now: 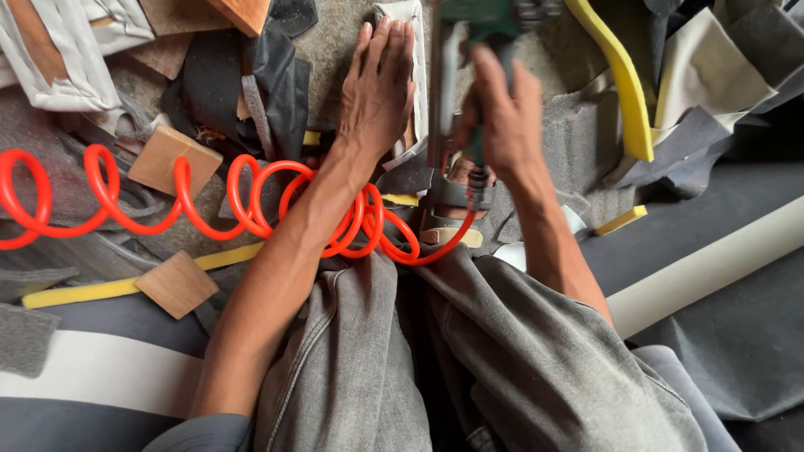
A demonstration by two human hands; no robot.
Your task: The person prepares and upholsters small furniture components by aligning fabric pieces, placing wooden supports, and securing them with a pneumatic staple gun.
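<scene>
The left hand (pixel 378 84) lies flat and open on a pale fabric strip (pixel 410 50) — the right hand (pixel 498 113) grips a green air gun (pixel 481 21), its orange coiled hose (pixel 251 197) trailing left.

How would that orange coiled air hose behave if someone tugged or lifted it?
The orange coiled hose would probably stretch and spring back, given its loose loops. It looks light and floppy, sagging across the scraps. Its far end runs to the green air tool in the right hand, so tugging would likely pull on that.
</scene>
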